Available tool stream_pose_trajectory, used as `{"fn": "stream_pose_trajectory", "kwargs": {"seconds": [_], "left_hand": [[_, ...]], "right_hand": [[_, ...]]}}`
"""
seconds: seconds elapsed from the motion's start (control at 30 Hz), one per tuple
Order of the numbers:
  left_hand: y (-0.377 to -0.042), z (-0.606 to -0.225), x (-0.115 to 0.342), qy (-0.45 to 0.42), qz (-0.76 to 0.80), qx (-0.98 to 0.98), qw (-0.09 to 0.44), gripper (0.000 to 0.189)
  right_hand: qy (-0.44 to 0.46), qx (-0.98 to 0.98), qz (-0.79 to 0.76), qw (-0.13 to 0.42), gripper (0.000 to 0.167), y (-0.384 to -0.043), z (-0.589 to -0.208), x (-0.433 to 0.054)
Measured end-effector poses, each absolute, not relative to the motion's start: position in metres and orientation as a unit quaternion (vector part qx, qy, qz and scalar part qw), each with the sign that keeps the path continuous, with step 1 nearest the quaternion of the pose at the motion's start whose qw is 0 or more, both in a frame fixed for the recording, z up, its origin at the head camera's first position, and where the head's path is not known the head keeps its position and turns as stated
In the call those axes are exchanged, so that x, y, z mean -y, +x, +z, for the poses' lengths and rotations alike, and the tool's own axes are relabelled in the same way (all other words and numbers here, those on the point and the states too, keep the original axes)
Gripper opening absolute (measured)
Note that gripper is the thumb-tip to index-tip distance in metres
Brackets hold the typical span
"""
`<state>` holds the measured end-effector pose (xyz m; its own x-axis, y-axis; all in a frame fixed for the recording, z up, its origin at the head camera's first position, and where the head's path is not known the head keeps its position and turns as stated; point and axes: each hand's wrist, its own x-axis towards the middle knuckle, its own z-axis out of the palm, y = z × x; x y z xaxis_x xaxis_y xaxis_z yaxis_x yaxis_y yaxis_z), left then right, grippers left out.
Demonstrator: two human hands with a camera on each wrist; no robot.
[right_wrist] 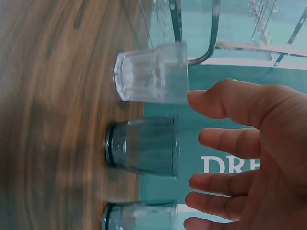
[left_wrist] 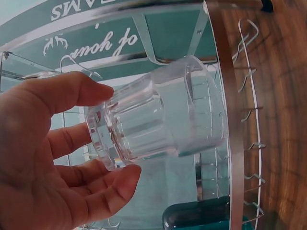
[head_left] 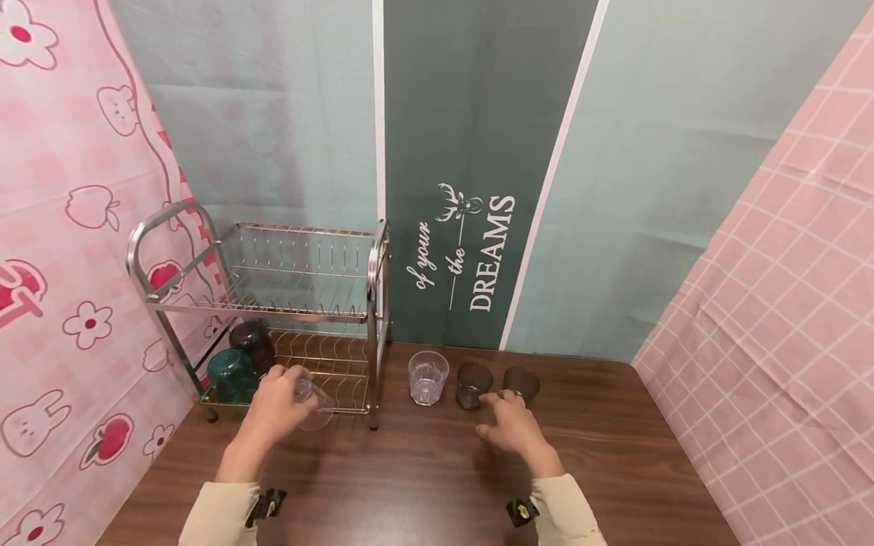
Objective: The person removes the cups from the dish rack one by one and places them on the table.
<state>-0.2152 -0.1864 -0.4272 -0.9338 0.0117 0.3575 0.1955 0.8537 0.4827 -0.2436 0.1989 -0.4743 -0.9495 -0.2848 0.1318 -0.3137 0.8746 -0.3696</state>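
My left hand (head_left: 276,402) grips a clear drinking glass (left_wrist: 163,112) by its thick base, thumb on one side and fingers on the other. The glass is tilted with its mouth downward, at the front of the rack's lower tier (head_left: 328,371). My right hand (head_left: 515,425) hovers with loosely spread fingers near two dark tinted glasses (right_wrist: 144,146), holding nothing. Left of those, another clear glass (head_left: 428,379) stands upright on the table. On the lower tier, a teal glass (head_left: 231,377) and a dark glass (head_left: 253,345) sit upside down at the left end.
The two-tier metal dish rack (head_left: 375,303) stands at the left of the brown wooden table (head_left: 410,485). Its upper tier (head_left: 300,273) holds no dishes. A printed green cloth (head_left: 451,152) hangs behind, with pink patterned cloths (head_left: 771,303) at both sides.
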Motion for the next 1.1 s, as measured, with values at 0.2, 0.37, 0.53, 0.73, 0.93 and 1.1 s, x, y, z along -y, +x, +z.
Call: {"fn": "stream_pose_trajectory", "kwargs": {"seconds": [0.2, 0.37, 0.53, 0.73, 0.93, 1.1], "left_hand": [[-0.207, -0.433, 0.179, -0.043, -0.287, 0.943, 0.161, 0.032], [-0.201, -0.439, 0.173, -0.04, -0.305, 0.937, 0.166, 0.031], [-0.199, -0.446, 0.167, -0.04, -0.316, 0.931, 0.179, 0.032], [-0.197, -0.454, 0.164, -0.032, -0.349, 0.923, 0.16, 0.031], [-0.198, -0.463, 0.162, -0.044, -0.395, 0.904, 0.16, 0.029], [-0.202, -0.475, 0.159, -0.05, -0.46, 0.874, 0.145, 0.028]], "right_hand": [[0.181, 0.958, 0.216, 0.05, 0.047, -0.236, -0.479, -0.188], [0.21, 0.947, 0.237, 0.063, 0.048, -0.232, -0.482, -0.178], [0.226, 0.935, 0.262, 0.074, 0.048, -0.229, -0.483, -0.17], [0.241, 0.924, 0.287, 0.069, 0.047, -0.227, -0.489, -0.161], [0.269, 0.893, 0.349, 0.092, 0.043, -0.223, -0.501, -0.148], [0.288, 0.856, 0.41, 0.127, 0.04, -0.22, -0.51, -0.134]]}}
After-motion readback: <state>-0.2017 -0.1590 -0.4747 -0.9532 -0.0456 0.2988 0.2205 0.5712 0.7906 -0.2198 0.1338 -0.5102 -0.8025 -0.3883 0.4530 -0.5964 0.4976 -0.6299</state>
